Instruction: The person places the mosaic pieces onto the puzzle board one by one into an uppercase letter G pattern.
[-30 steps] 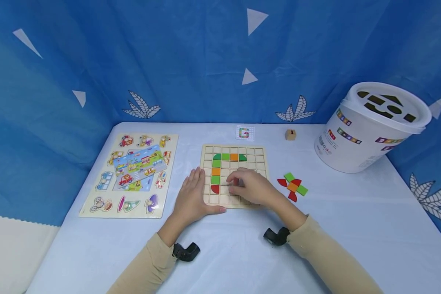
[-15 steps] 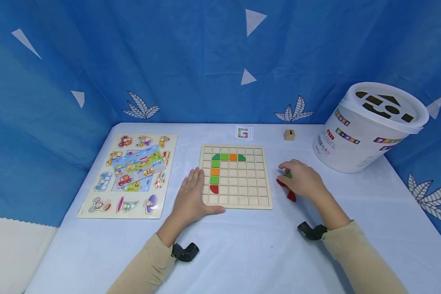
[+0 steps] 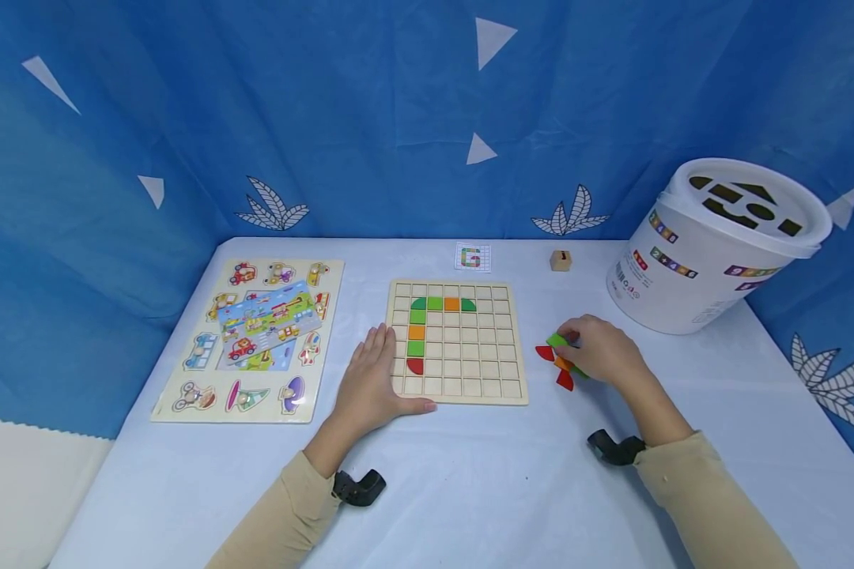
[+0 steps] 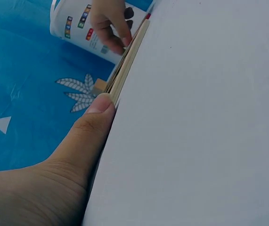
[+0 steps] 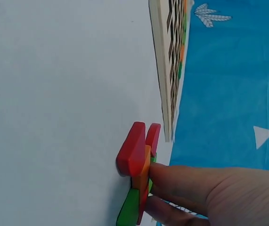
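A wooden grid board (image 3: 498, 391) lies mid-table with green, orange and red tiles set in an L-shaped line (image 3: 417, 332). My left hand (image 3: 373, 375) rests flat on the table, its thumb (image 4: 94, 122) against the edge of the board (image 4: 129, 56). To the right of the board lies a small pile of loose tiles (image 3: 564, 378): red, orange and green. My right hand (image 3: 568, 344) is curled over the pile and pinches a green tile (image 3: 555, 340). In the right wrist view its fingers (image 5: 191, 186) touch the orange and green tiles beside a red one (image 5: 132, 150).
A vehicle peg puzzle (image 3: 249, 340) lies at the left. A white shape-sorter bucket (image 3: 712, 245) stands at the back right. A small wooden cube (image 3: 561, 260) and a card showing a G (image 3: 473, 257) lie behind the board. Blue cloth walls the table.
My right hand has left the grid board and moved right to the loose tiles, where it now closes on the green one. The left hand has stayed put.
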Available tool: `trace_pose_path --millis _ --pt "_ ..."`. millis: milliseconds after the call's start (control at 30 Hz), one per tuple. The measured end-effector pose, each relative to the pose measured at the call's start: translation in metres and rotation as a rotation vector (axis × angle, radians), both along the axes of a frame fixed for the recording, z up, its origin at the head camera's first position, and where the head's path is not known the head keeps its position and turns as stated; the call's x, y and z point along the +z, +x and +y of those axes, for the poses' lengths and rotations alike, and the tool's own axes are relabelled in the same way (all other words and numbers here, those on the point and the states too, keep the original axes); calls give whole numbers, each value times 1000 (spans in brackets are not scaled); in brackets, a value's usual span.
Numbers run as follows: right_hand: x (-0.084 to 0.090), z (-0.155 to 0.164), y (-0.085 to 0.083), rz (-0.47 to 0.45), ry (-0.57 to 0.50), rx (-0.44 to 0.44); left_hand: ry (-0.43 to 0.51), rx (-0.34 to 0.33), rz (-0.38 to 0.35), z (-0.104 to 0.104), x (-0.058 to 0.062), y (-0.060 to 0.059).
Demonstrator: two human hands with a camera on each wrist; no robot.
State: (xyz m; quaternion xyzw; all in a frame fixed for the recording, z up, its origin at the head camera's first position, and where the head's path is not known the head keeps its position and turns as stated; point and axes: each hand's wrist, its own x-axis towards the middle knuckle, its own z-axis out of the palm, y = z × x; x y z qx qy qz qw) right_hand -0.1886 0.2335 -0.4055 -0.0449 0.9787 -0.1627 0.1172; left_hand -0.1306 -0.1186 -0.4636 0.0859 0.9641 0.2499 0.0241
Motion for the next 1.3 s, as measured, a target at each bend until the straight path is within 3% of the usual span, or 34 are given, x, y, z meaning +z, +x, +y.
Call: trace_pose_path --millis 400,633,1067,1300 --pt "-8 4 -5 -32 -171 -20 -1 -9 8 -1 0 0" --pt "-11 -1 -8 41 -249 -12 -1 -8 9 -1 -1 0" --pt "-6 -51 -6 60 -396 68 -6 -13 19 -1 -1 -1" --pt "-5 -85 -1 20 -464 140 -15 -11 13 -1 -1 -1"
